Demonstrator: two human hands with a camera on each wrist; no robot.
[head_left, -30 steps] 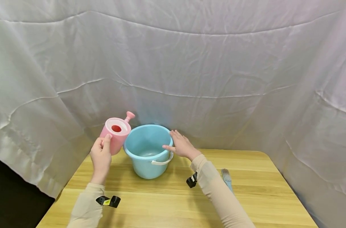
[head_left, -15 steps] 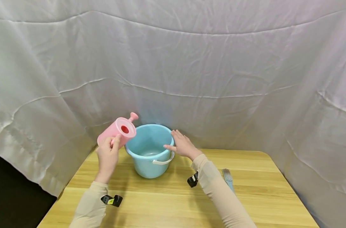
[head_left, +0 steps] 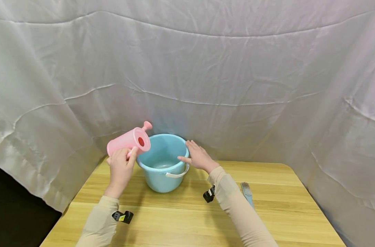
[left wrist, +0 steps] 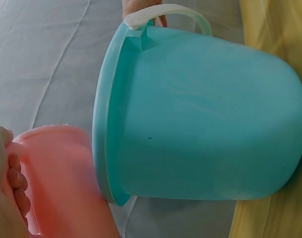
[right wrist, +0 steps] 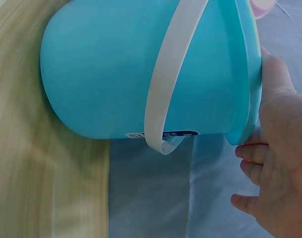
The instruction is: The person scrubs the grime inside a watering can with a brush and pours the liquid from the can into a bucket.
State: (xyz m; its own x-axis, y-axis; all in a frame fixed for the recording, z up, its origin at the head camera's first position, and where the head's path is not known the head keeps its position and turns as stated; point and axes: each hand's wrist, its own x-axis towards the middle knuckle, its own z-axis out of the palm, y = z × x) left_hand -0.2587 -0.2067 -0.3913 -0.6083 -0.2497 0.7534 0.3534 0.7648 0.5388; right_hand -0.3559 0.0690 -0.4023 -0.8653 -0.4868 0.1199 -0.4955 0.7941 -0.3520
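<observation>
My left hand [head_left: 121, 168] grips the handle of a pink watering can [head_left: 124, 142], its fingers curled round it in the left wrist view. The can is tipped to the right, its red-lined opening facing the light blue bucket [head_left: 162, 180] and its spout rose [head_left: 147, 125] near the bucket's back left rim. The bucket stands upright on the table, its white handle [head_left: 175, 175] hanging down at the front right. On the bucket's right rim rests my right hand [head_left: 200, 157], fingers mostly straight and the thumb toward the inside. No water shows leaving the can.
A brush with a blue handle [head_left: 248, 195] lies on the wooden table [head_left: 286, 206], partly hidden behind my right sleeve. Grey curtains [head_left: 224, 75] hang behind the table and at both sides.
My left hand has moved right and tilted the watering can from nearly upright to almost lying, with its top now over the bucket's left rim. My right hand stays on the rim.
</observation>
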